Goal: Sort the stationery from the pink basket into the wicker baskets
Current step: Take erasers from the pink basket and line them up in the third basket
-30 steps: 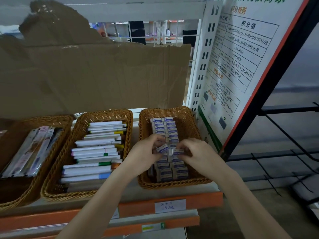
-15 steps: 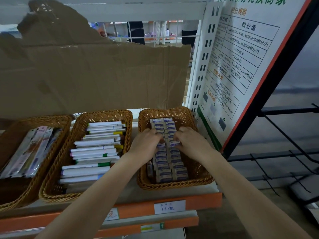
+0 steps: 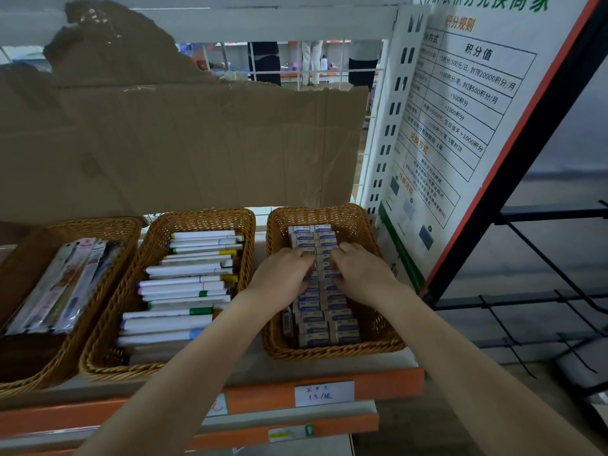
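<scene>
Shelf (image 3: 388,383) edged orange carries three wicker baskets (image 3: 378,343) before cardboard (image 3: 197,143)

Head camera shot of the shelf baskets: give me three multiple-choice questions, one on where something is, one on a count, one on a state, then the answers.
1. Both hands are in which wicker basket?
A. leftmost
B. middle
C. rightmost

2. How many wicker baskets show?
A. two
B. three
C. five

3. The erasers lie:
A. in neat rows
B. scattered on the floor
C. sealed in a bag

Answers:
1 C, the left hand and right hand rest on the erasers in the rightmost basket.
2 B, it sits beside the marker basket and the packet basket.
3 A, the boxes line up in columns.
</scene>
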`<state>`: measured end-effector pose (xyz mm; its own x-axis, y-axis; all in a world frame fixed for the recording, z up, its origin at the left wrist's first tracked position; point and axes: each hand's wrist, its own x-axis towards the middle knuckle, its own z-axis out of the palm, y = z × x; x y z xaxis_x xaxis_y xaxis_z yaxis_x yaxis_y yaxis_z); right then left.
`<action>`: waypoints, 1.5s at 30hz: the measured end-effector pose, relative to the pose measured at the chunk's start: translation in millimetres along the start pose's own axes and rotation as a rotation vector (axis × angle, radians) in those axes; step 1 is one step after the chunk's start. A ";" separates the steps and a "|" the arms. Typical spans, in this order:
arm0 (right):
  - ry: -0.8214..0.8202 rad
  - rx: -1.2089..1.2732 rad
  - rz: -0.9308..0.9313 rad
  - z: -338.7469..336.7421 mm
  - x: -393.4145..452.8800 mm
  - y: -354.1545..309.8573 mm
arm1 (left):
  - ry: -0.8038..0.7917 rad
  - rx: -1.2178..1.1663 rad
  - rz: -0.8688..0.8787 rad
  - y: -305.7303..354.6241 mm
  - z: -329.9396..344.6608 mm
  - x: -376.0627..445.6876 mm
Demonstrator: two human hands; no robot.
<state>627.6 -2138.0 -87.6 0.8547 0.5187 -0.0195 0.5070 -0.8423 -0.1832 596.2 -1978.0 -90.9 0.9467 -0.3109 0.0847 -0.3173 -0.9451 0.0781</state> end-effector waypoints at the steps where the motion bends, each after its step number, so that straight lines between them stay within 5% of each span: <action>1: -0.003 -0.003 -0.006 -1.2 -0.7 0.3 | 0.007 -0.002 -0.002 0.7 -3.4 -2.0; 10: -0.002 0.090 -0.161 -9.8 -24.1 -11.9 | 0.347 -0.076 -0.016 37.8 -11.6 -80.2; 17: -0.138 0.192 -0.257 -3.7 -24.7 -39.2 | 0.330 -0.065 0.157 47.2 14.9 -114.2; 31: -0.422 0.129 -0.173 -3.5 -8.6 -64.8 | 0.393 -0.015 0.188 45.7 29.9 -121.3; 39: -0.360 0.136 -0.196 2.0 -8.2 -63.4 | 0.406 -0.019 0.180 47.5 28.3 -120.5; 45: -0.310 0.531 -0.090 -3.0 -15.7 -50.6 | 0.396 -0.037 0.172 48.5 28.7 -120.7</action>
<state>588.8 -2104.0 -75.1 0.6984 0.6702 -0.2511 0.3830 -0.6464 -0.6599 468.1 -1989.2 -125.9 0.7875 -0.3938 0.4741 -0.4771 -0.8764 0.0646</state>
